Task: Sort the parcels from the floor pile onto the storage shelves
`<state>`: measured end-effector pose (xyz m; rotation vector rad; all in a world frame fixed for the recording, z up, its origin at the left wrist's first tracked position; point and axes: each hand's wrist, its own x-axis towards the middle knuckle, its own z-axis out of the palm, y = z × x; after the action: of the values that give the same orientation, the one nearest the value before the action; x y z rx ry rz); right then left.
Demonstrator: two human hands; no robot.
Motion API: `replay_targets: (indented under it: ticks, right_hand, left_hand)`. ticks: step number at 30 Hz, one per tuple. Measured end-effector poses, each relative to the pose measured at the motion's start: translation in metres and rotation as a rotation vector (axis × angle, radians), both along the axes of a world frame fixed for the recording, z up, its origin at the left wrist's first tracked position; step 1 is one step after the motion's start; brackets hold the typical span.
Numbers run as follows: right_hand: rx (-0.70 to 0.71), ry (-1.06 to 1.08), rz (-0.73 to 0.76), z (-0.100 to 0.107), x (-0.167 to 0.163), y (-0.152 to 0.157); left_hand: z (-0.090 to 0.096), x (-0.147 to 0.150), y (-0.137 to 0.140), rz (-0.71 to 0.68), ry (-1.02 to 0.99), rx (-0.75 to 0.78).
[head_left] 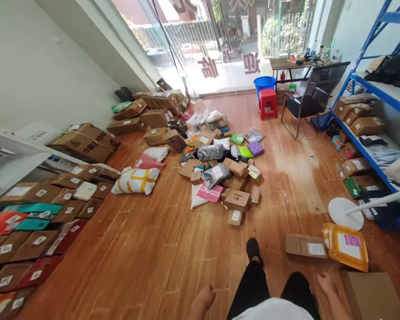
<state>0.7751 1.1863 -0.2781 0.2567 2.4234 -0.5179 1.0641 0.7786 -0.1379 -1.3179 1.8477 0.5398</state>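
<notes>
My left hand point(204, 300) hangs low over the wooden floor point(160, 275), its fingers curled and nothing visible in them. To the right of my legs, my right hand point(327, 284) is also loosely closed, with no object showing in it. Nearest to it are a cardboard box point(296, 245) with a white label, a yellow-wrapped parcel point(347, 260) with a pink label, and a large plain carton point(375, 293). A heap of parcels lies ahead, with a brown box point(237, 201), a pink mailer point(209, 194) and a grey plastic mailer point(216, 174) at its near side.
Labelled parcels point(42, 240) line the left side by a white shelf point(20, 162). A white-and-yellow parcel point(136, 181) lies on the floor. Rightward stand a fan base point(340, 213), blue rack point(383, 94), chair point(308, 102), red stool point(267, 100) and blue bucket point(264, 82).
</notes>
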Motion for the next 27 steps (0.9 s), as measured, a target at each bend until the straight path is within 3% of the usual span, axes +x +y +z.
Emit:
replay_targets:
  ticks: [4, 8, 12, 15, 18, 20, 24, 27]
  right_hand:
    - [0.082, -0.071, 0.063, 0.003, -0.025, -0.098]
    - [0.079, -0.097, 0.19, -0.008, -0.067, -0.216]
    - [0.062, -0.126, 0.309, -0.031, -0.112, -0.335]
    - [0.064, -0.151, 0.38, -0.063, -0.141, -0.408]
    - [0.084, -0.165, 0.41, -0.113, -0.161, -0.464]
    - [0.096, -0.163, 0.408, -0.157, -0.17, -0.494]
    - [0.1, -0.119, 0.36, -0.267, -0.182, -0.542]
    - [0.054, -0.063, 0.314, -0.353, -0.185, -0.567]
  left_hand:
    - [-0.032, -0.028, -0.065, 0.097, 0.107, 0.056]
    - [-0.066, -0.066, -0.108, 0.235, 0.23, 0.097]
    - [-0.1, -0.096, -0.137, 0.418, 0.319, 0.081]
    - [-0.134, -0.116, -0.159, 0.583, 0.404, 0.05]
    - [-0.184, -0.135, -0.187, 0.75, 0.507, 0.017]
    - [-0.227, -0.147, -0.213, 0.852, 0.57, -0.023]
    - [-0.333, -0.167, -0.286, 1.008, 0.689, -0.167]
    - [-0.414, -0.184, -0.344, 1.047, 0.806, -0.274]
